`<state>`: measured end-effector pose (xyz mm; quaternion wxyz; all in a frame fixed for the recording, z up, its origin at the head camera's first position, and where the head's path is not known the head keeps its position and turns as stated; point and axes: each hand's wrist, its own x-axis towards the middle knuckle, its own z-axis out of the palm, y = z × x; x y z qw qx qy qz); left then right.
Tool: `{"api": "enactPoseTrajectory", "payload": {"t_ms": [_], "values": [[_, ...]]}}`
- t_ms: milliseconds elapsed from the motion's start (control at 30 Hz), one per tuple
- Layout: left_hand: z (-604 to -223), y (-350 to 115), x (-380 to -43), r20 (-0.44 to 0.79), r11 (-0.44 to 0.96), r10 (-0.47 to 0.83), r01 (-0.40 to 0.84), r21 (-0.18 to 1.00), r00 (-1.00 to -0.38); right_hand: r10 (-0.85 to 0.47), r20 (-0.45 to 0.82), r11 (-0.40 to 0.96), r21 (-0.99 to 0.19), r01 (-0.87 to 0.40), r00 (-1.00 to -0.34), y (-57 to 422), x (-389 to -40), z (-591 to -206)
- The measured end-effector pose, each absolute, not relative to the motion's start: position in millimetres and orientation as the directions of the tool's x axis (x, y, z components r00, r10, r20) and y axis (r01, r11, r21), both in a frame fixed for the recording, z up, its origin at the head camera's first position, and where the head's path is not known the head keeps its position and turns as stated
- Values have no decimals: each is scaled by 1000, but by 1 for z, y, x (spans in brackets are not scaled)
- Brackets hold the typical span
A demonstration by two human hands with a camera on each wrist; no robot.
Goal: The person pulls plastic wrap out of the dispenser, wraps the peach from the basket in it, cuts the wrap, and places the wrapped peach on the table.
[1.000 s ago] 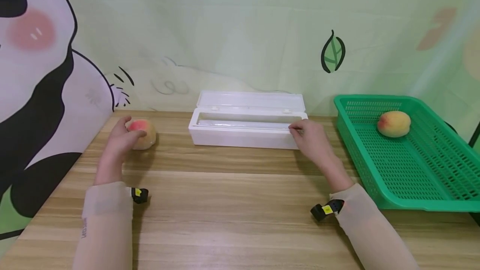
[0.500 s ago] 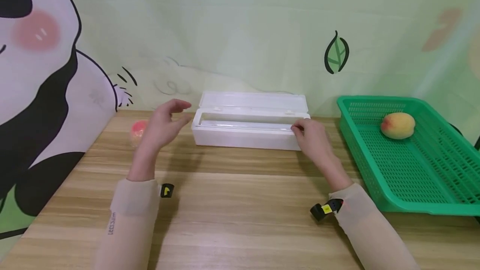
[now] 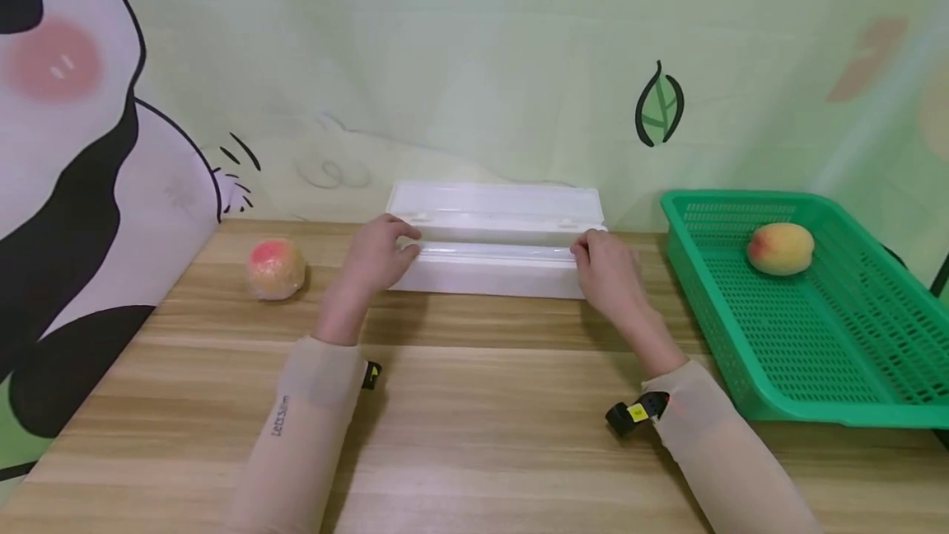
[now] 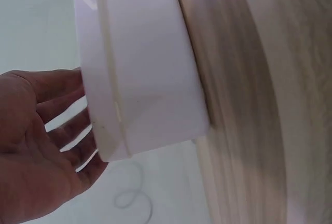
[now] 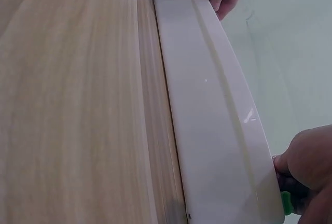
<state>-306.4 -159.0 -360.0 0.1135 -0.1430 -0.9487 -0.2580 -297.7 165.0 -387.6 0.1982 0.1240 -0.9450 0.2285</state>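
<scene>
"Starting from the left, what's new?"

"The shiny-coated peach (image 3: 276, 270) now sits untouched on the bench (image 3: 482, 402); the left hand (image 3: 378, 254) has left it and come across to the left end of the white film dispenser box (image 3: 482, 278). I'd read that as the work shifting from fruit to film."

"And those left fingers (image 4: 54, 83)?"

"Spread, reaching behind the rim, with a gap between thumb and forefinger in the head view. Whether they touch the clear film (image 3: 497, 250) I can't tell."

"Where is the film, then?"

"Along the box's mouth, in front of the opened lid (image 3: 493, 198), running between both hands. At its right end the right hand (image 3: 611, 274), there a second ago too, has thumb and forefinger together, apparently pinching the film's edge."

"Farther right?"

"A green basket (image 3: 853, 412) with another peach (image 3: 781, 249) inside, apart from either hand."
</scene>
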Motion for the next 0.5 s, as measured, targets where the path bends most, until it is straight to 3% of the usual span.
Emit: {"api": "enactPoseTrajectory", "payload": {"t_ms": [167, 500], "values": [[-363, -160, -309, 306, 823, 174, 309, 477, -936, -163, 444, 818, -438, -373, -881, 165, -299, -388], [-365, -159, -310, 375, 762, 110, 320, 562, -921, -167, 489, 799, -442, -408, -856, 165, -300, -385]]}}
